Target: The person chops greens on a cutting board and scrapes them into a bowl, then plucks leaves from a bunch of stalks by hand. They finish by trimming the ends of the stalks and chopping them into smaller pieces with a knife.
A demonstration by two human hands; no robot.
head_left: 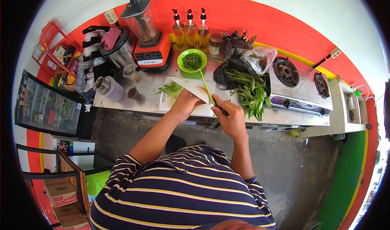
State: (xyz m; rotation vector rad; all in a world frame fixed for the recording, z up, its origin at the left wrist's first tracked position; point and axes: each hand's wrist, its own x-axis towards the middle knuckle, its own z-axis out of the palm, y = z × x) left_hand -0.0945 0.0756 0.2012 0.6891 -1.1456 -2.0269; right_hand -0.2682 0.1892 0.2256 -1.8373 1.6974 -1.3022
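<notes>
My left hand (185, 105) is closed on a flat white board (187, 86), which is tilted up above the counter. Orange-brown marks show near its right edge. In my right hand (230, 117) is a long, thin green strip-like tool (206, 86), possibly a knife; fingers hide its near end. The tool's far tip reaches the rim of a green bowl (181, 66) of chopped greens (191, 61). Under my left hand lies a white cutting board (165, 104), with cut green pieces (172, 90) on it. Leafy green stems (250, 92) lie right of my right hand.
A red blender (152, 53) and several pump bottles (191, 33) stand along the wall. A gas stove (301, 92) is at the right. Left on the counter are a flask (109, 87) and cups (133, 93). Black plastic (223, 73) lies by the stems.
</notes>
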